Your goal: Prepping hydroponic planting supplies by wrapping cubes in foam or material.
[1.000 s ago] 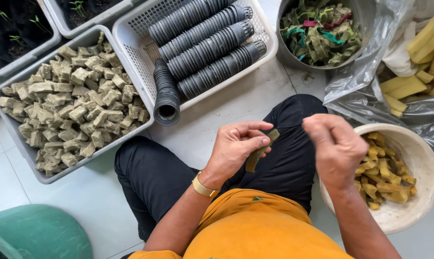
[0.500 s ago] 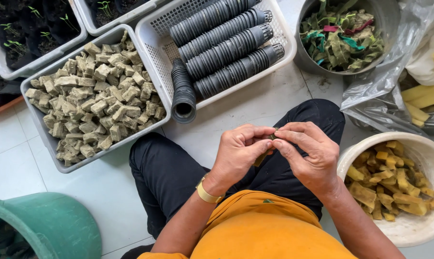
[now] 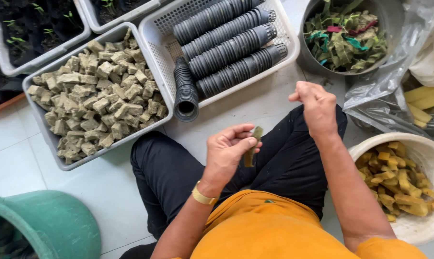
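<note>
The left hand [image 3: 229, 151] is raised over the lap, wrist bent, its fingers pinching a thin green strip [image 3: 252, 146] that hangs down. At two o'clock from it, the right hand [image 3: 317, 108] is lifted, loosely curled and holding nothing, above the black trousers [image 3: 293, 163].

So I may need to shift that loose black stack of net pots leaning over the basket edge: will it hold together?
Probably not. The stack of pots looks only nested, so it could bend or separate. It lies round-sided over the basket rim, so may roll.
</note>
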